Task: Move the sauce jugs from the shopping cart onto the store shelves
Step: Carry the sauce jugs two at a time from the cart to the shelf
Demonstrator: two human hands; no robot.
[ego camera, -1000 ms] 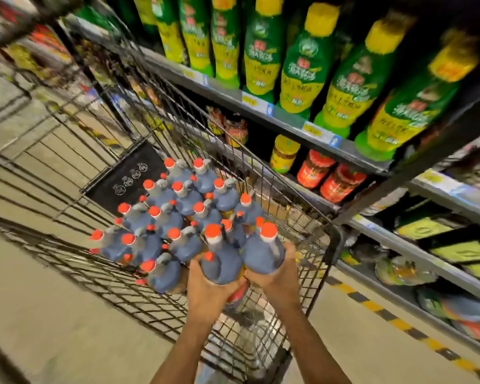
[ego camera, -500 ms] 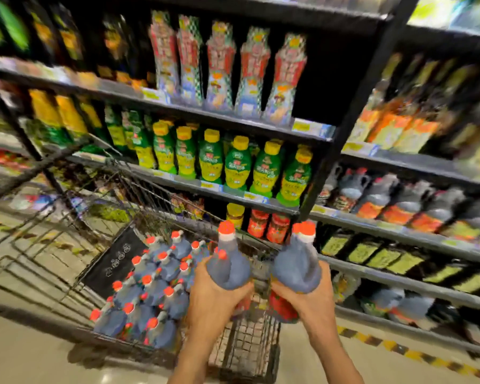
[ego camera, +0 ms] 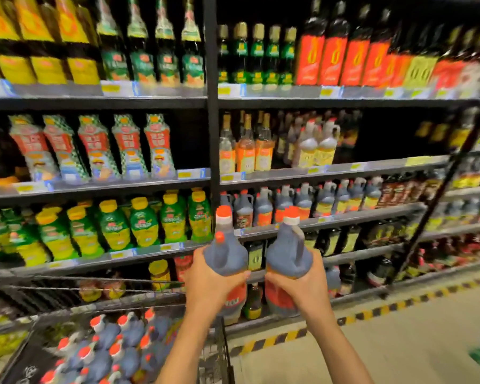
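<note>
We are gripping one sauce jug by its body in our left hand and a second jug in our right hand, both upright above the right end of the shopping cart, probably for carrying both together to the shelf of same jugs beyond the cart.

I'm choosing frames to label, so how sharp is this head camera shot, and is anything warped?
Head view: motion blur smears the shelf bottles, worst at the edges; clearest are the left jug and right jug, gripped by the left hand and right hand; the right upright leans, likely wide-lens distortion; cart jugs look soft.
</note>
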